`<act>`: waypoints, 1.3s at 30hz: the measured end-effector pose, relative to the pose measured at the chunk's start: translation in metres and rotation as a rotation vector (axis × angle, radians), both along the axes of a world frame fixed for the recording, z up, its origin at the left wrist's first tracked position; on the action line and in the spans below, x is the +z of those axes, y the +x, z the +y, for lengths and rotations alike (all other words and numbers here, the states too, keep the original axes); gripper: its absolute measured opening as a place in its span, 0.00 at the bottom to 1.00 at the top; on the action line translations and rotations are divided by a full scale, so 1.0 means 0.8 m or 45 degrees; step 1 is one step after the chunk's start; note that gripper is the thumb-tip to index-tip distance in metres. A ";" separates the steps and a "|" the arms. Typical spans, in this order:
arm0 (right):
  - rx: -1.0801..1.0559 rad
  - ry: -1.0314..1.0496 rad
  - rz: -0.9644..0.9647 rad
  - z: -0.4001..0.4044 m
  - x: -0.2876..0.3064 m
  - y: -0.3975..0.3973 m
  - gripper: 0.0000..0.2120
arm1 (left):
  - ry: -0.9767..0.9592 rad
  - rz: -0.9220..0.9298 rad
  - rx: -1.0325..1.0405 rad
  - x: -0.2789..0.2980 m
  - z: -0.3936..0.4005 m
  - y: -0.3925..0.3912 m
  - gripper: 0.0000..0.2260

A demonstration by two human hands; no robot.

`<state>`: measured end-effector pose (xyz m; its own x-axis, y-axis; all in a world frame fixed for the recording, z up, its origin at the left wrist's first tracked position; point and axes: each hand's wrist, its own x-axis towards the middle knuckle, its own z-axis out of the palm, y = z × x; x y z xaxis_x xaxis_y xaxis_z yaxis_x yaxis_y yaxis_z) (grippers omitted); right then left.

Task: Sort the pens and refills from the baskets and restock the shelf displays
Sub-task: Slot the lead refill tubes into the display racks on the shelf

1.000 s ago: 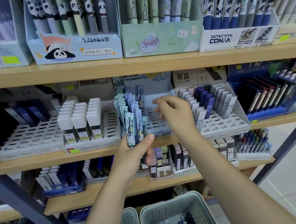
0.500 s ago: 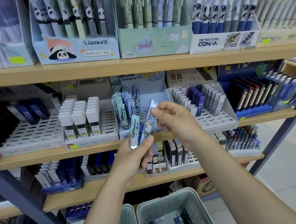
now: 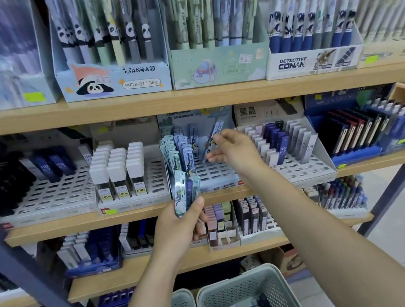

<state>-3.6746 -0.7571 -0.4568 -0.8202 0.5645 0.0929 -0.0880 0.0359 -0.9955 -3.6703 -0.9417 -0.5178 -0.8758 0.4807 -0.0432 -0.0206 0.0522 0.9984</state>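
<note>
My left hand point(image 3: 180, 225) grips a small bunch of printed refill cases point(image 3: 185, 192), held upright in front of the middle shelf edge. My right hand point(image 3: 232, 149) pinches a single blue printed refill case point(image 3: 215, 131) and holds it tilted over the slotted display tray point(image 3: 215, 175) in the middle of the shelf. Matching cases point(image 3: 176, 152) stand in rows at the left of that tray. Two pale green baskets sit below: the right basket point(image 3: 242, 286) holds several dark blue pens or refills, the left basket point(image 3: 179, 304) is mostly hidden by my left arm.
White-capped lead tubes point(image 3: 120, 171) fill the tray to the left, and HB lead cases point(image 3: 281, 144) stand to the right. Pen boxes line the top shelf point(image 3: 188, 97). A lower shelf point(image 3: 180, 259) carries more refills. A dark metal post point(image 3: 15, 260) slants at the left.
My right hand has carried one case up and away from the bunch toward the display tray. My left hand still holds the bunch, a little lower.
</note>
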 end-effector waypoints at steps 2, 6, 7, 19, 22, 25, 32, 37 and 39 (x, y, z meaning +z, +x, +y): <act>-0.016 -0.019 0.014 0.007 -0.002 -0.015 0.06 | -0.015 0.016 0.004 -0.002 0.002 -0.003 0.13; -0.026 -0.057 0.034 0.016 -0.007 -0.039 0.07 | 0.021 0.000 -0.019 -0.002 0.006 -0.007 0.10; -0.023 -0.059 0.030 0.017 -0.008 -0.042 0.07 | 0.034 -0.018 -0.033 -0.002 0.007 -0.008 0.10; 0.052 -0.121 -0.002 0.021 -0.018 -0.054 0.02 | -0.007 -0.040 -0.066 -0.008 0.017 -0.014 0.13; 0.055 -0.119 -0.029 0.021 -0.018 -0.055 0.07 | 0.009 -0.038 -0.061 -0.007 0.018 -0.013 0.14; 0.053 -0.080 -0.059 0.022 -0.017 -0.055 0.09 | 0.018 -0.047 -0.064 -0.007 0.020 -0.012 0.13; 0.038 0.379 -0.219 0.023 -0.013 -0.065 0.05 | 0.007 -0.054 -0.056 -0.007 0.021 -0.013 0.13; -0.026 0.653 -0.304 0.023 -0.030 -0.069 0.10 | 0.027 -0.059 -0.054 -0.006 0.022 -0.013 0.12; -0.058 0.597 -0.310 0.025 -0.031 -0.072 0.08 | 0.043 -0.065 -0.062 -0.005 0.022 -0.012 0.12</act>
